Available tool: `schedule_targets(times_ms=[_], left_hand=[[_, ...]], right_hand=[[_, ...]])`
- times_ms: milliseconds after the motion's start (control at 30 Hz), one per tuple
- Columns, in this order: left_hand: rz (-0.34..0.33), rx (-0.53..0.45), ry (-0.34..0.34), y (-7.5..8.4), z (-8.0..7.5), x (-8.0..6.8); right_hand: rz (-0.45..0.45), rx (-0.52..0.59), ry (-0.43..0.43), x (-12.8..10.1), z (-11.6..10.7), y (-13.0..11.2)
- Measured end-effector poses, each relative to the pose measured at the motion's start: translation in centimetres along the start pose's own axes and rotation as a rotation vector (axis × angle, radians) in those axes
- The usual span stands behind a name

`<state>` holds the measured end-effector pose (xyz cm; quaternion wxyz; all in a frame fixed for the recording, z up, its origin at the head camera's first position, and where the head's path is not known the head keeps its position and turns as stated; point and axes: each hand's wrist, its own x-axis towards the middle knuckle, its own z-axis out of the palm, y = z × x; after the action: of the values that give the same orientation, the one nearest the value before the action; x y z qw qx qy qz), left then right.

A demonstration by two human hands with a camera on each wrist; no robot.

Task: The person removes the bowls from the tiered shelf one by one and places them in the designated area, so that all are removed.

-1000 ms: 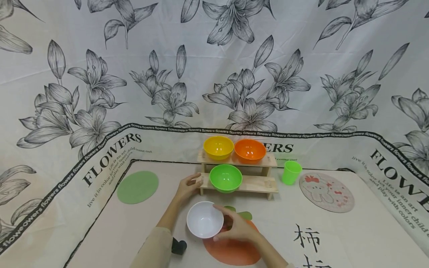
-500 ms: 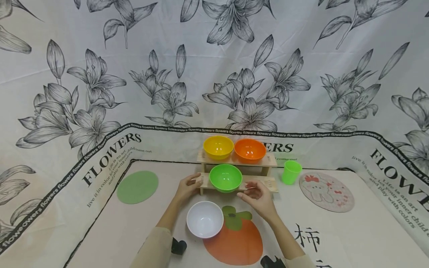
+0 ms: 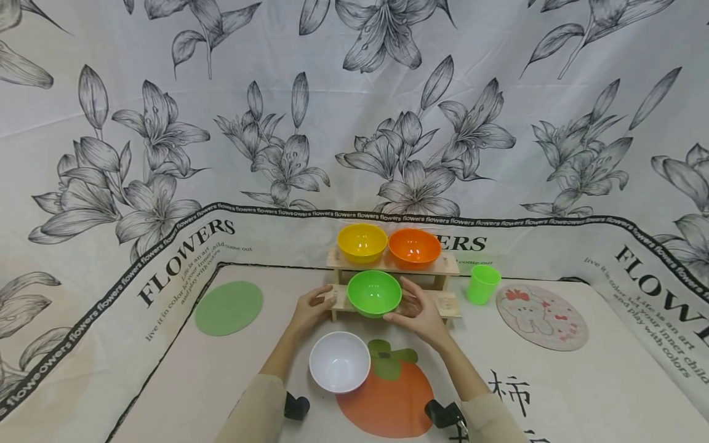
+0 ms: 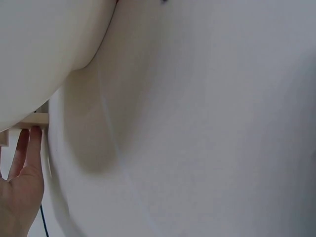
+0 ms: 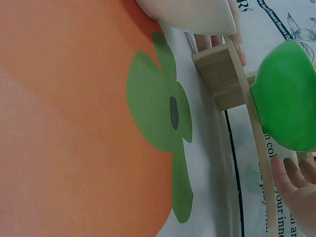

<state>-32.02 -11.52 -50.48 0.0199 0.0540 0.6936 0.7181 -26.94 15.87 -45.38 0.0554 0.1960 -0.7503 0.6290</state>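
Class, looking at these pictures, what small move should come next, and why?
Probably close the right hand on the green bowl: its thumb and fingers are poised at the bowl's right side, while the left hand holds the left end of the wooden stand, which should help steady it.

I get soft, even light in the head view, with glints inside the green bowl (image 3: pixel 374 294); my left wrist view is dimmer and blurry, a broad shadow (image 4: pixel 98 143) left of centre.
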Motion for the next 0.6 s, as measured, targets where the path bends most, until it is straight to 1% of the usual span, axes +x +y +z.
schedule_targets(times_ms=[100, 200, 367, 600], left_hand=[[-0.005, 0.000, 0.005, 0.1, 0.0, 0.0], [-0.007, -0.003, 0.009, 0.2, 0.0, 0.0], [-0.007, 0.000, 0.010, 0.1, 0.1, 0.0], [-0.014, -0.019, -0.002, 0.0, 0.0, 0.0]], right_hand=[[-0.007, 0.019, -0.043, 0.4, 0.4, 0.2], [0.014, 0.014, -0.062, 0.7, 0.8, 0.4], [0.064, -0.030, -0.059, 0.9, 1.1, 0.6], [0.070, -0.049, -0.056, 0.9, 1.2, 0.6]])
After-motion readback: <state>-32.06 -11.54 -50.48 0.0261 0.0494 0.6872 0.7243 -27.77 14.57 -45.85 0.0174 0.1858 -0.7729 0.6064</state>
